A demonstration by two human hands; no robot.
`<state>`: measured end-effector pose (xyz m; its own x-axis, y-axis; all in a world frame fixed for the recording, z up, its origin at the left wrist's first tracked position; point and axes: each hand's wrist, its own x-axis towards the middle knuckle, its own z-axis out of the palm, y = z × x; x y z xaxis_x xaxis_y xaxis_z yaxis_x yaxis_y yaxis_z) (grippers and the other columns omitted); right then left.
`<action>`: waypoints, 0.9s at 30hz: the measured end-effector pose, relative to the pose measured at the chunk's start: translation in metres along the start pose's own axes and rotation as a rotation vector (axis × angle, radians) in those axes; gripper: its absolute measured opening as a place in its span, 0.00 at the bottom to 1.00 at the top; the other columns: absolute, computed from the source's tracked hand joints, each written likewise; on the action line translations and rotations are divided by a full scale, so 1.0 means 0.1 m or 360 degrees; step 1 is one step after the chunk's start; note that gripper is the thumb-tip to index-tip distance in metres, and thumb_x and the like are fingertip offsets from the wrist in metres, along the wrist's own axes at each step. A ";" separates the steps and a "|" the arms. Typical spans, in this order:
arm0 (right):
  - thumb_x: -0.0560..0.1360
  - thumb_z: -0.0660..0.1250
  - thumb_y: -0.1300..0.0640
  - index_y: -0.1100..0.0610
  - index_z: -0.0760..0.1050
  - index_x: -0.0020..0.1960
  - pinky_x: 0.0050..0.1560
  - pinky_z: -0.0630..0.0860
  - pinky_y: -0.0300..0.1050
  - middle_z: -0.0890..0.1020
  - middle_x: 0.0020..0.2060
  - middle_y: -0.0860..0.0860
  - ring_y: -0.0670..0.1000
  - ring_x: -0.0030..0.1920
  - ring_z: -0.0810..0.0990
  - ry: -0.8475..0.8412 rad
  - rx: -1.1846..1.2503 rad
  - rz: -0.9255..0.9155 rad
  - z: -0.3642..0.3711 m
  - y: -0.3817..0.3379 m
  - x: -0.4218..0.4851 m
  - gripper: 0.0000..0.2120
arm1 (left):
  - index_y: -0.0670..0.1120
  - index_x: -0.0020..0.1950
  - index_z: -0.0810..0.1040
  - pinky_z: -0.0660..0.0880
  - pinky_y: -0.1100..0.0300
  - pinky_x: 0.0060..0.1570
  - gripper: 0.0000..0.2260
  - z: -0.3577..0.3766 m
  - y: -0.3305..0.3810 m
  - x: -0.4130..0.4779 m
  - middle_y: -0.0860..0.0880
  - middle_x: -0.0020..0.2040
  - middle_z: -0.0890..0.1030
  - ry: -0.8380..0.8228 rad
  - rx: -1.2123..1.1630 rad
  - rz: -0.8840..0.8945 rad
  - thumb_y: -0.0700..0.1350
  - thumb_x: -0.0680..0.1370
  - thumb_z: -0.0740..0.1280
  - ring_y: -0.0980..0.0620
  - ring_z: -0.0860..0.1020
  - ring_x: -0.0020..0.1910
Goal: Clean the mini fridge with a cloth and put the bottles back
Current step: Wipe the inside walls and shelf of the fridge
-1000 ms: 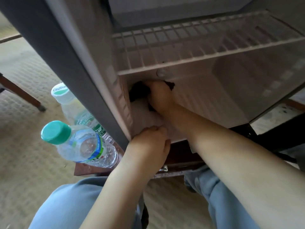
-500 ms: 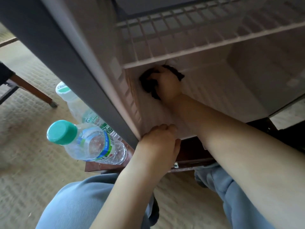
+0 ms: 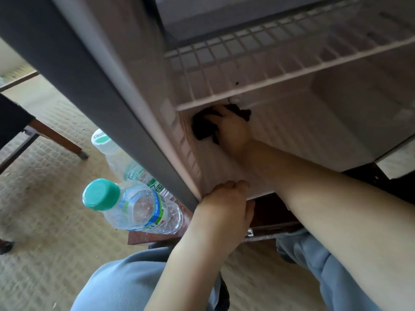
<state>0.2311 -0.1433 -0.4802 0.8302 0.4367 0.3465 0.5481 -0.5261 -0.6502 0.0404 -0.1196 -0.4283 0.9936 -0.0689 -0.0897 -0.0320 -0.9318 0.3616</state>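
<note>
Head view: right hand (image 3: 232, 129) presses cloth (image 3: 202, 127) inside fridge (image 3: 292, 131).

showing a dark brown cloth (image 3: 203, 129), white wire shelf (image 3: 280, 63), teal-capped clear bottles (image 3: 134, 207) with green-blue labels, beige patterned carpet (image 3: 45, 198), grey-blue trousers (image 3: 116, 286).

Wooden stand (image 3: 155, 237) under fridge (image 3: 134, 90) | two bottles (image 3: 139, 209) at its left front corner, beside fridge wall | wire shelf (image 3: 269, 70) inside: bare | carpet (image 3: 40, 232) below stand
</note>
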 end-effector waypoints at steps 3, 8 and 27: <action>0.75 0.62 0.68 0.61 0.79 0.60 0.64 0.69 0.41 0.79 0.60 0.58 0.56 0.61 0.77 -0.0118 -0.0069 0.0142 0.11 -0.12 0.00 0.16 | 0.48 0.55 0.78 0.78 0.57 0.34 0.23 -0.01 0.01 -0.02 0.49 0.45 0.82 0.0113 0.0033 0.0036 0.56 0.72 0.50 0.45 0.81 0.42; 0.75 0.65 0.67 0.59 0.77 0.36 0.35 0.70 0.30 0.82 0.38 0.55 0.50 0.44 0.80 0.0314 0.0900 0.0715 -0.16 -0.65 0.16 0.10 | 0.48 0.57 0.76 0.76 0.53 0.44 0.24 -0.11 0.00 -0.09 0.48 0.51 0.81 0.0179 -0.0105 0.0134 0.57 0.73 0.48 0.46 0.79 0.48; 0.75 0.66 0.70 0.61 0.79 0.50 0.29 0.74 0.33 0.80 0.32 0.50 0.44 0.29 0.80 0.0165 0.1699 0.0899 -0.99 -1.52 -1.13 0.08 | 0.49 0.48 0.75 0.72 0.72 0.39 0.10 -1.21 -0.02 -0.85 0.54 0.40 0.80 0.1432 -0.0488 -0.0353 0.52 0.73 0.71 0.62 0.79 0.37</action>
<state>0.0643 -0.1847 -0.3539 0.9563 0.2535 -0.1455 -0.2131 0.2640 -0.9407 -0.0309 -0.0689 -0.3085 0.6892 0.5134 0.5114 0.0686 -0.7488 0.6593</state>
